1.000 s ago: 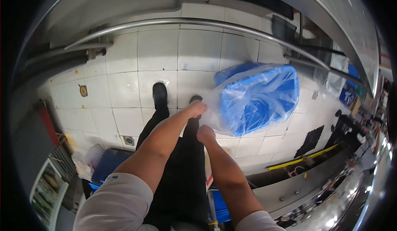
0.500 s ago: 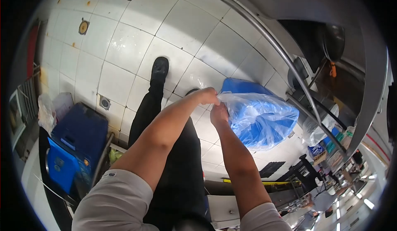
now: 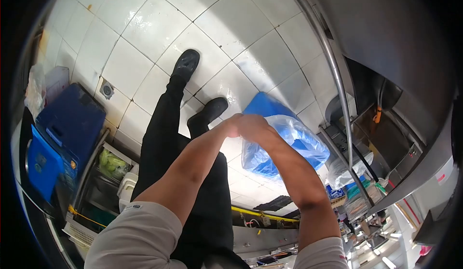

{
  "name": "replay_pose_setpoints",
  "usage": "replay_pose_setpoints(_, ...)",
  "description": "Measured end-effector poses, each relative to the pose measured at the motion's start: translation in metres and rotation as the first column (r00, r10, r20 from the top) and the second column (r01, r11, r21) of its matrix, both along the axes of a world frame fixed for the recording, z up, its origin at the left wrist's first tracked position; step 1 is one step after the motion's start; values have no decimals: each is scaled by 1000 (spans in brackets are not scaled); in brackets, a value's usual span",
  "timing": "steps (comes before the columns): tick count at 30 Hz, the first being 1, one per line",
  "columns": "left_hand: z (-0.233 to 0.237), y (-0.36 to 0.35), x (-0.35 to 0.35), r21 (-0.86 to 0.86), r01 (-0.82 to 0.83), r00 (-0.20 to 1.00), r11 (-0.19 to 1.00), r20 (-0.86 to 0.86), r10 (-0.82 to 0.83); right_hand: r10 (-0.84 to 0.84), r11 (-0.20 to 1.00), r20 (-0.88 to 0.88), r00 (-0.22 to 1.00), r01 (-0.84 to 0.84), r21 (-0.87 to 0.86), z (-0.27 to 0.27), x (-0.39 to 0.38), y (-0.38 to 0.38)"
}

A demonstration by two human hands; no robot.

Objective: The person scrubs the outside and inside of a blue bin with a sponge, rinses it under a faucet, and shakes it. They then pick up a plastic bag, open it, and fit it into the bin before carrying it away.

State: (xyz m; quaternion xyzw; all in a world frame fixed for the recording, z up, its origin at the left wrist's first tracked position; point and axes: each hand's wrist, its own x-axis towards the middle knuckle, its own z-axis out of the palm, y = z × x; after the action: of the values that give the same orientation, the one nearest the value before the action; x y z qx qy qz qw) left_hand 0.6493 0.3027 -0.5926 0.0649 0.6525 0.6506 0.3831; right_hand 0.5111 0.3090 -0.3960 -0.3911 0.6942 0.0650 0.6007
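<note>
Both my hands meet at the top edge of a clear plastic bag [image 3: 282, 146] that lines a blue bin [image 3: 264, 106] standing on the white tiled floor. My left hand [image 3: 235, 125] pinches the bag's edge from the left. Pressed against it, my right hand [image 3: 258, 126] grips the same bunched plastic. The bag hangs down over the bin's rim and hides most of its inside. My two black shoes [image 3: 186, 64] stand just left of the bin.
A steel counter with a long rail [image 3: 337, 90] runs along the right. A blue crate [image 3: 65, 134] sits at the left above a shelf holding greens [image 3: 112, 163]. White floor tiles [image 3: 159, 23] lie ahead, with a small drain [image 3: 106, 89].
My hands have come together on the bag's edge, bunching the plastic that was earlier spread wide. The view has swung, so the bin now sits lower and closer to my feet.
</note>
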Motion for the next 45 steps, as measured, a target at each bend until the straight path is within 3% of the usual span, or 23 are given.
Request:
replay_pose_setpoints(1, 35, -13, -15, 143, -296, 873, 944, 442, 207, 12, 1000, 4, 1000, -12, 1, 0, -9, -6)
replay_pose_setpoints(2, 72, -27, -29, 135, -594, 530, 793, 807, 260, 34, 999, -58, 998, -33, 29, 3, -21, -12)
replay_pose_setpoints(3, 89, -34, -35, -22, -806, 78, 591, 987, 144, 57, 997, -121, 991, -50, 57, 3, -30, -15)
replay_pose_setpoints(7, 103, -67, -57, 182, -755, 236, 631, 972, 2, -37, 996, -109, 993, 27, -87, -47, -50, 46)
replay_pose_setpoints(9, 110, -74, -66, 98, -716, 201, 691, 977, 69, -438, 897, -56, 897, 434, -82, -42, -48, 56)
replay_pose_setpoints(12, 99, -78, -69, 240, -716, 252, 655, 965, -79, -471, 856, -29, 882, 448, -259, -45, -43, 58)
replay_pose_setpoints(14, 96, -77, -69, 288, -426, 522, 858, 853, -27, -503, 855, -55, 863, 487, -177, -49, -39, 52)
replay_pose_setpoints(15, 98, -77, -71, 282, -428, 522, 858, 853, -20, -530, 847, -83, 844, 524, -93, -50, -39, 47)
replay_pose_setpoints(18, 108, -61, -77, 38, -241, 711, 970, 687, 150, -471, 877, -219, 854, 479, -19, -65, -34, 53)
replay_pose_setpoints(20, 116, -47, -78, -494, -199, 947, 847, 127, 296, -476, 863, -280, 834, 505, 37, -71, -33, 52)
replay_pose_setpoints(21, 121, -43, -78, -494, -201, 946, 846, 128, 299, -476, 840, -344, 809, 534, 94, -71, -33, 51)
replay_pose_setpoints(23, 129, -36, -79, -579, -454, 780, 677, 110, 616, -424, 862, -340, 839, 489, 132, -82, -39, 54)
replay_pose_setpoints(25, 135, -40, -81, -548, -462, 814, 697, 50, 579, -369, 883, -330, 869, 438, 166, -90, -40, 58)
replay_pose_setpoints(28, 123, -41, -79, -435, -540, 817, 721, -65, 573, -448, 867, -362, 817, 496, 46, -53, -52, 40)
replay_pose_setpoints(30, 106, -45, -78, -359, -610, 778, 706, -106, 619, -481, 863, -249, 841, 404, -303, -22, -52, 25)
replay_pose_setpoints(31, 97, -49, -79, -421, -477, 847, 772, 17, 532, -478, 864, -246, 843, 402, -303, -17, -45, 25)
replay_pose_setpoints(33, 86, -54, -83, -450, -336, 889, 827, 139, 437, -54, 995, -128, 990, 64, 73, -6, -37, 34)
replay_pose_setpoints(35, 80, -62, -80, -106, -475, 865, 874, 126, 486, -85, 993, -270, 959, 60, -101, -3, -8, 64)
replay_pose_setpoints(36, 92, -65, -90, -203, -502, 572, 841, 651, 499, -140, 961, -395, 908, 29, -274, -1, -1, 68)
replay_pose_setpoints(37, 93, -68, -93, -204, -503, 573, 840, 649, 501, -140, 961, -397, 907, 27, -276, -5, 0, 69)
replay_pose_setpoints(39, 91, -68, -94, 16, -619, 331, 786, 912, 242, -99, 989, -374, 922, 49, -142, -4, 3, 62)
replay_pose_setpoints(43, 97, -74, -95, 55, -626, 259, 778, 955, 141, -3, 992, -103, 995, 17, 127, -13, -16, 43)
replay_pose_setpoints(45, 96, -79, -95, -73, -641, 133, 764, 970, 205, -175, 976, -103, 979, 159, -145, 7, -25, 35)
